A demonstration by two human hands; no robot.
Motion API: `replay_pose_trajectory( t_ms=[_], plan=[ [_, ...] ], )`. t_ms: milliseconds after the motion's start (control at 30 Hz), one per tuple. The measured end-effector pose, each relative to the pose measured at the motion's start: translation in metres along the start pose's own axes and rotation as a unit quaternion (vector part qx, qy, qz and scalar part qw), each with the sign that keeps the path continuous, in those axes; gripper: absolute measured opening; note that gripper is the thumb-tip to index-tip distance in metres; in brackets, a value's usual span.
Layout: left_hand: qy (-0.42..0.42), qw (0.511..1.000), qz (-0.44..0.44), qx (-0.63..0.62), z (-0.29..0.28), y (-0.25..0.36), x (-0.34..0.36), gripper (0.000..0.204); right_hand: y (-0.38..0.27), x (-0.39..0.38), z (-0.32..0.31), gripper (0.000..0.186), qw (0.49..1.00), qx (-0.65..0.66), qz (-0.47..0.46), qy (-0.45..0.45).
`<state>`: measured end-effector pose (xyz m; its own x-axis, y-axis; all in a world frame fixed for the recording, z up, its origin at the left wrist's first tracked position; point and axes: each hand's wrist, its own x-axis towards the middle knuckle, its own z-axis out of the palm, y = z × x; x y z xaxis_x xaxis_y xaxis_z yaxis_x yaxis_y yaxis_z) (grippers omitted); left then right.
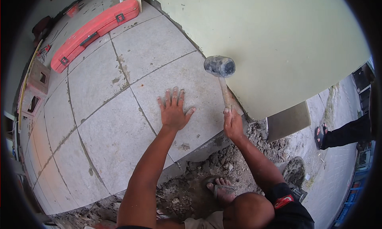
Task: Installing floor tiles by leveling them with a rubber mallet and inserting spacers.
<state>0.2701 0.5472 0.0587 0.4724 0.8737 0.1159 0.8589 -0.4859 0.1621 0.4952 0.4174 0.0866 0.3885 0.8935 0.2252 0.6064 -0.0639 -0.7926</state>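
Note:
My left hand (pixel 173 111) lies on a pale grey floor tile (pixel 195 131), fingers spread and nothing held. My right hand (pixel 233 121) grips the wooden handle of a rubber mallet (pixel 219 66), near the tile's edge beside the pale green wall (pixel 286 42). The mallet's dark head, dusted with pale residue, is raised above the tile's upper right part. Grey grout lines divide the tiled floor. Below the tiles' front edge are broken rubble and dirt (pixel 215 165), where my sandalled foot (pixel 223 187) stands.
A long red case (pixel 95 34) lies at the upper left, near a dusty plastic step stool (pixel 36 89). A dark panel (pixel 288 121) is by the wall's corner. Another person's leg in dark trousers (pixel 346 131) is at the right. A mortar-covered tool or container (pixel 293 175) sits by the rubble.

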Motion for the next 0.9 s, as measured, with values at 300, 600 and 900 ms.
replay_pose_trajectory(
  t_ms=[300,600,900],
  plan=[
    [-0.052,0.998,-0.012,0.023,-0.006,0.005,0.003,0.097,0.007,0.005,-0.002,0.043,0.981,-0.144,0.036,-0.121],
    [0.018,1.0,-0.001,0.021,0.003,-0.002,0.002,0.095,0.014,-0.033,-0.017,0.04,0.985,-0.128,0.075,-0.091],
    [-0.021,1.0,-0.008,-0.006,0.002,-0.004,0.0,0.097,0.025,-0.014,-0.007,0.043,0.994,-0.038,0.067,-0.073]
  ],
)
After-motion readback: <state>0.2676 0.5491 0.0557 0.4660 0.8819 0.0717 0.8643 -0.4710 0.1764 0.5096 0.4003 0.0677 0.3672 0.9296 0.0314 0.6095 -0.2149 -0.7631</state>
